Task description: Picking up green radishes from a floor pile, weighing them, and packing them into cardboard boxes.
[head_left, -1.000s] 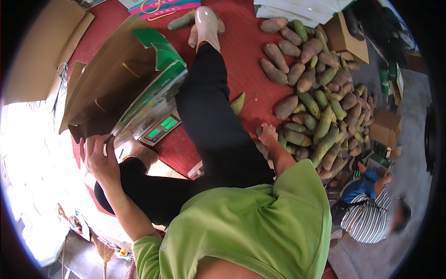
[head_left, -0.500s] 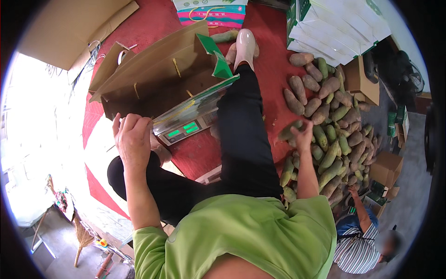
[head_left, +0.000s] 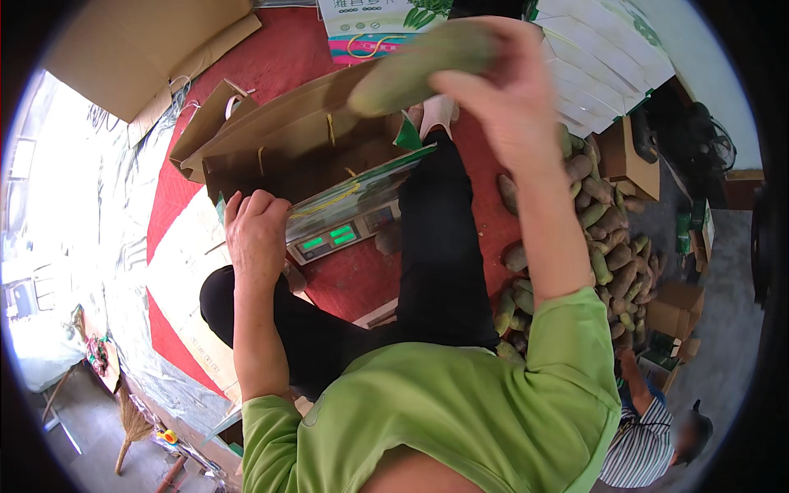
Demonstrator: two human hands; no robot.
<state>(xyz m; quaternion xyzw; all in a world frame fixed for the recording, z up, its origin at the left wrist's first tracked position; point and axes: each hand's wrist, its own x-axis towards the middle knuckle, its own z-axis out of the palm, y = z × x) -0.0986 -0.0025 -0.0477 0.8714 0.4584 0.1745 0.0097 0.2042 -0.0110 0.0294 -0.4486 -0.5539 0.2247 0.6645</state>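
A red floor mat lay under flattened cardboard, with a heap of green-brown produce at the right. The right hand was closed around a long green vegetable, raised above the open cardboard box. The left hand curled over the box's near edge beside the weighing scale.

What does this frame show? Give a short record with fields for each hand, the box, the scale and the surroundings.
Right hand: raised, holding a long green vegetable above the box.
Left hand: gripping the near edge of the cardboard box.
Box: open, sitting on a scale.
Scale: green lit display facing the person.
Surroundings: pile of vegetables on the red floor, right side; another person at lower right.
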